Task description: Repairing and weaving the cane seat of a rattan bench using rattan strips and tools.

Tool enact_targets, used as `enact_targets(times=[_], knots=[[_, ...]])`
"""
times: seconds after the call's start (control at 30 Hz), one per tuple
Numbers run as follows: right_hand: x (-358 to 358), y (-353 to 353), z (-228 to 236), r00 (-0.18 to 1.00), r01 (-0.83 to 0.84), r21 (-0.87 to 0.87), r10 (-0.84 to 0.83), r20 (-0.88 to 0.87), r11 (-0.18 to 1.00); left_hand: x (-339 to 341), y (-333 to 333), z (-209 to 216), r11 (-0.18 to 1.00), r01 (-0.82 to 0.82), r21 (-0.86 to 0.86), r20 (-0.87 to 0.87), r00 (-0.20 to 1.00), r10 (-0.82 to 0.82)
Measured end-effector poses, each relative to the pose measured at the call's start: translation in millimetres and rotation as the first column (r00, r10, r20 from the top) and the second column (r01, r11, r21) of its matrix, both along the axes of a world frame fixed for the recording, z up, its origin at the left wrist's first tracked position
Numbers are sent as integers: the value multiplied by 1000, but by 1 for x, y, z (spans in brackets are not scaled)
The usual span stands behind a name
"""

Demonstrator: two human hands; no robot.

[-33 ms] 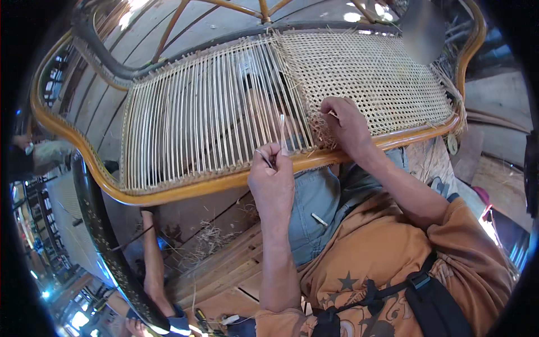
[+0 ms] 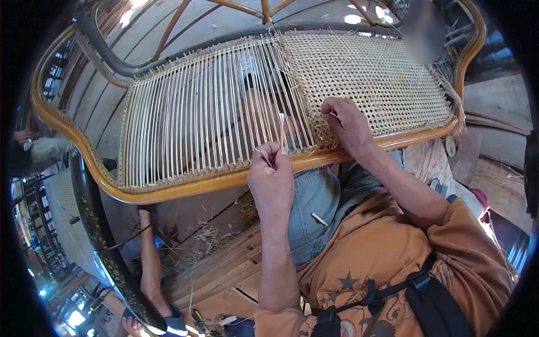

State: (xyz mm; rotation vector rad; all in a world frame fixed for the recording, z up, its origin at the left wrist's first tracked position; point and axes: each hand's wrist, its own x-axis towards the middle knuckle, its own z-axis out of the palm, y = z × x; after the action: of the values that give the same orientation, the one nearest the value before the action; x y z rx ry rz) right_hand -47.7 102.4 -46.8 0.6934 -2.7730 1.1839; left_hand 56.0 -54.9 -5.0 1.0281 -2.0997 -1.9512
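Observation:
My left hand (image 2: 272,178) is closed at the front rail, with a slim pale cane strip (image 2: 282,126) standing upright from between thumb and forefinger. A thin dark piece also shows in its curled fingers; its kind I cannot make out. Over the edge of the woven part, my right hand (image 2: 348,126) is closed in a pinch, a thin pale strand at its fingertips. Both hands work over a cane panel (image 2: 370,73) in a curved wooden frame (image 2: 219,184). Its right part is close mesh; the left part has only parallel strands (image 2: 185,118).
Frayed cane ends (image 2: 321,133) bunch beside my right hand. A dark curved rail (image 2: 104,236) rises at the left, near another person's leg (image 2: 150,258). Cane scraps (image 2: 208,241) litter the plank floor. A short pale piece (image 2: 319,219) lies on my trousers.
My hands hold nearly the same places, and the upright strip has barely shifted. At the far left another person's hand has moved slightly.

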Motion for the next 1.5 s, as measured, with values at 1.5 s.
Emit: enact_targets(times=[1.5], knots=[[7, -25, 0, 990, -117, 438, 141, -21, 891, 20, -12, -10, 997, -56, 61, -225, 972, 68]])
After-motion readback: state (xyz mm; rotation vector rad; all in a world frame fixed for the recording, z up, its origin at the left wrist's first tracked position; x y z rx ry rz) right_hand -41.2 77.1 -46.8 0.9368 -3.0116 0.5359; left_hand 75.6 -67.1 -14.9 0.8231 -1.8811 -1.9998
